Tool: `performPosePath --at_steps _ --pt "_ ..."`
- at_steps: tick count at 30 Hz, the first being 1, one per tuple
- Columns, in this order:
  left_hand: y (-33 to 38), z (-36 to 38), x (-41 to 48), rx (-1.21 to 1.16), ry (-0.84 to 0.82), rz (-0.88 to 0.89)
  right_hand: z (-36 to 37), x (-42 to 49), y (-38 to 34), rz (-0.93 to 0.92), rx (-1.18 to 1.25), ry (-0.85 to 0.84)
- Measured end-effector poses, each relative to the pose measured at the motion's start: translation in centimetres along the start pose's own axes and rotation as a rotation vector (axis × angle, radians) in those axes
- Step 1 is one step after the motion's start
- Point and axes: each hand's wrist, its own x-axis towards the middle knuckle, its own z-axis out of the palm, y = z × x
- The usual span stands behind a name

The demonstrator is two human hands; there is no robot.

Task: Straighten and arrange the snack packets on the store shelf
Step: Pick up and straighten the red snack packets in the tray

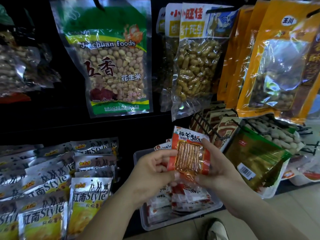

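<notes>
Lower centre of frame. You hold one red packet point(189, 156) between both hands, lifted above the grey tray point(137, 157).

- Left hand point(152, 172): fingers curled, pinching the packet's left edge and lower left corner.
- Right hand point(220, 168): wrapped round the right edge, thumb over the upper right corner, fingertips under the bottom edge. Both hands are closed on the packet; neither is free.
- Packet: clear window faces you and the printed header points away, toward the shelf back. Its long axis runs up and down the frame, leaning slightly right.

The relation that counts is packet to tray. The loose red packets point(187, 196) lie directly beneath your hands, toward the bottom of the frame, piled flat and uneven. Their lie looks skewed against the one you hold, though the hands hide the middle of the pile. The tray's far end, just behind the held packet, shows a few packets standing. That looks like the row to join.

Judgement: you are mid-sort, with most of the tray yet to be squared. The next placement is likely a short drop or a push forward. The right hand has the fuller hold, so it suits the carry, while the left frees to steady the pile.

Nearby: silver packets point(90, 193) at lower left, a green-gold bag point(256, 158) just right of the right hand, and a peanut bag point(110, 66) hanging at upper centre.
</notes>
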Motion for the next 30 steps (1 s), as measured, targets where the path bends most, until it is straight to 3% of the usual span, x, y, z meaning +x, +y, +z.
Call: performPosePath --at_steps 2,5,7,10,12,14,18,25,30 --pt "-0.6 -0.2 0.1 0.114 0.029 0.026 0.1 0.1 -0.1 -0.015 -0.077 0.045" --pt "-1.3 0.1 0.3 0.4 0.183 0.225 0.9 0.0 -0.2 -0.037 -0.172 0.037" --pt "-1.4 1.0 0.2 0.351 0.171 0.27 1.3 -0.2 -0.2 -0.043 -0.165 -0.021" --pt "-1.2 2.3 0.3 0.23 0.049 0.173 2.1 -0.6 -0.6 -0.078 -0.199 -0.213" --pt "-1.6 2.0 0.8 0.238 0.08 0.158 2.1 -0.5 -0.4 -0.071 -0.181 -0.267" --pt "-2.2 1.3 1.4 0.238 0.126 0.122 1.9 -0.2 0.0 -0.113 -0.218 -0.129" --pt "-3.2 0.2 2.1 0.183 0.082 0.023 0.9 2.0 0.6 -0.294 -0.646 0.178" --pt "-6.3 -0.1 3.8 0.212 0.064 -0.04 0.1 8.1 2.0 -0.308 -0.956 0.077" --pt "-9.2 -0.6 6.4 0.125 0.197 -0.119 -0.8 10.2 6.0 -0.281 -0.997 0.081"
